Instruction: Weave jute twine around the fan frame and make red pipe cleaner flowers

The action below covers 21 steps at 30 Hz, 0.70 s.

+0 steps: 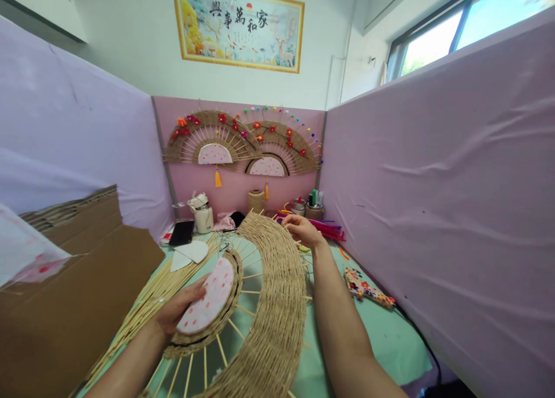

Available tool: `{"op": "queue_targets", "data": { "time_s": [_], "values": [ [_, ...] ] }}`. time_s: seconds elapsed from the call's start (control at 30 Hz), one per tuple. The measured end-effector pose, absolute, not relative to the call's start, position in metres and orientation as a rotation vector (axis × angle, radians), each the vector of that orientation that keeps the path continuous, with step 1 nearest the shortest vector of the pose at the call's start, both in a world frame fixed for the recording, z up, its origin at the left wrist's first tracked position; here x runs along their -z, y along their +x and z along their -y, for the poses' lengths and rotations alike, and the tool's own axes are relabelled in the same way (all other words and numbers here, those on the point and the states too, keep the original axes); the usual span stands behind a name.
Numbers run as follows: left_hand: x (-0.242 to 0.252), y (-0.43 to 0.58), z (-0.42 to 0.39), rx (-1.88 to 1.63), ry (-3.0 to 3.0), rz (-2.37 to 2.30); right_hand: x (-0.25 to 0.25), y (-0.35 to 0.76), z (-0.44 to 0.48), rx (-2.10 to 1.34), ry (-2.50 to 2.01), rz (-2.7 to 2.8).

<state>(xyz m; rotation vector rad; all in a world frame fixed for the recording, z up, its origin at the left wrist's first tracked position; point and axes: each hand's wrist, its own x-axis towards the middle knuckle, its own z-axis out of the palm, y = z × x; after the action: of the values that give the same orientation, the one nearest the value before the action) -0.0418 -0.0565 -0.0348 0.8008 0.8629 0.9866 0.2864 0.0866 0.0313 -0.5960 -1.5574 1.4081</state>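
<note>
The bottle (203, 218), twine spool (256, 201) and pen cup (314, 212) stood near the rear edge of the table (394, 343), left to right. The fan (281, 282) was before the spool; sticks (141, 312) lay toward the left edge.

The gold-framed wall picture (238, 44) reads, right to left, 家和萬事興.

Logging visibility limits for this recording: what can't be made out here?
In the head view:
Left hand: most fingers hidden behind the dotted panel.
Right hand: what its fingertips touch is too small to tell.
Woven fan: lower end cut off by the bottom edge.
Wall picture: smaller writing too tiny to read.
</note>
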Motion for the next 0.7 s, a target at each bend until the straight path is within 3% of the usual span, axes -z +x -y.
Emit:
{"op": "queue_targets", "data": {
  "time_s": [0.23,0.7],
  "values": [
    [0.036,-0.043,0.056,-0.964,0.805,-0.901,-0.033,0.277,-0.097,-1.219,-0.695,1.652],
    [0.032,-0.042,0.056,-0.868,0.805,-0.838,-0.048,0.285,-0.118,-1.171,-0.723,1.848]
  ]
}}
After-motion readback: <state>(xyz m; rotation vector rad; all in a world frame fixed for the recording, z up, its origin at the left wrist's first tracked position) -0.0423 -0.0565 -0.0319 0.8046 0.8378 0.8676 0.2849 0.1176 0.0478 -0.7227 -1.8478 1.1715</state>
